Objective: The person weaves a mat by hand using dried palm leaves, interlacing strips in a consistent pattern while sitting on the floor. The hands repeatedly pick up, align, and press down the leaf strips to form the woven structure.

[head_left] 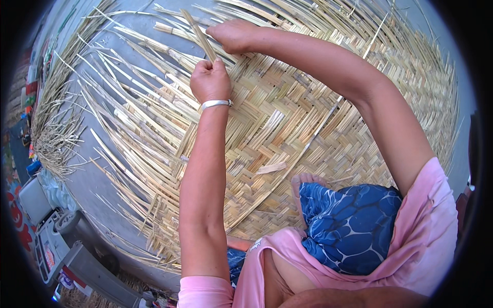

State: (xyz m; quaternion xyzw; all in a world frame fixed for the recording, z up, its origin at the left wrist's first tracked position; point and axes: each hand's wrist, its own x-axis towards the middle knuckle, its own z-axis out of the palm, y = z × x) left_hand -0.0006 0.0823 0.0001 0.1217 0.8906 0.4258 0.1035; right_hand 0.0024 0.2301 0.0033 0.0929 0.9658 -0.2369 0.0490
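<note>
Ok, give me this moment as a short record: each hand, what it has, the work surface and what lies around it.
left hand: fist closed on a flat bamboo strip, silver bangle at the wrist
right hand: pressed flat on the mat edge, by the same strip
surface: woven bamboo mat on grey ground
loose ends: unwoven strips fan out leftward
around: heap of dry strips at far left

head cam | looks steeply down | close over woven mat (287,128) | fisheye, single view

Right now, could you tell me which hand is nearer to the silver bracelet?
Left. The bracelet sits on the left hand's own wrist; the right hand presses the woven mat farther up.
</note>
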